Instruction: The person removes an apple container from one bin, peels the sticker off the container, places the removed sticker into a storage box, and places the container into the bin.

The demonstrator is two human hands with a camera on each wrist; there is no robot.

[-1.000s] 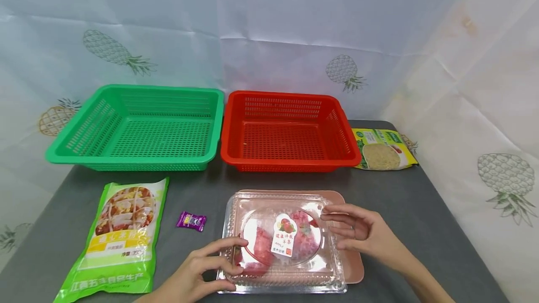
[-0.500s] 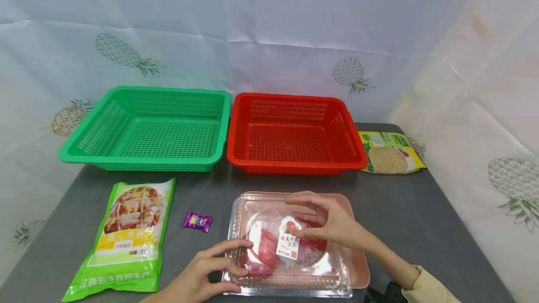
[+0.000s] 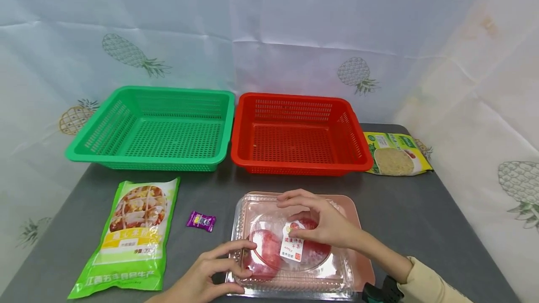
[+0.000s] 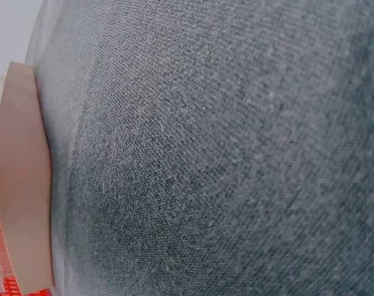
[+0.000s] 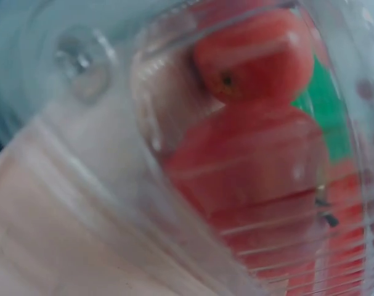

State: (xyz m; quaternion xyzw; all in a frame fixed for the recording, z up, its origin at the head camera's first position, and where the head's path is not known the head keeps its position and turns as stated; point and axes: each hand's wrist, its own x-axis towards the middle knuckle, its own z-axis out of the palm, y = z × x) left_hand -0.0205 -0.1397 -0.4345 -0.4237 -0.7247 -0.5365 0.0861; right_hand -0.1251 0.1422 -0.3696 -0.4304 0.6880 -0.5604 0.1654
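Observation:
A clear plastic box (image 3: 269, 212) with a ridged rim lies over a flat pink tray (image 3: 365, 275), whose side also fills the left edge of the left wrist view. Red apples (image 3: 264, 252) show through its lid, and the right wrist view has apples (image 5: 254, 55) close up behind plastic. On the lid is a white label (image 3: 291, 246) with red print. My left hand (image 3: 210, 270) rests at the box's left edge, fingers slightly bent and spread. My right hand (image 3: 328, 221) is over the lid, thumb by the label and fingers toward the back; whether it touches is unclear.
A green basket (image 3: 168, 160) and a red basket (image 3: 294, 167) stand side by side behind. At left lies a large green food bag (image 3: 130, 256), with a small purple packet (image 3: 201, 221) beside it. A yellow bag (image 3: 396, 158) sits right of the red basket.
My right hand has moved left from the box's right edge to above the label. My left hand keeps its place at the left edge. The head view has shifted slightly.

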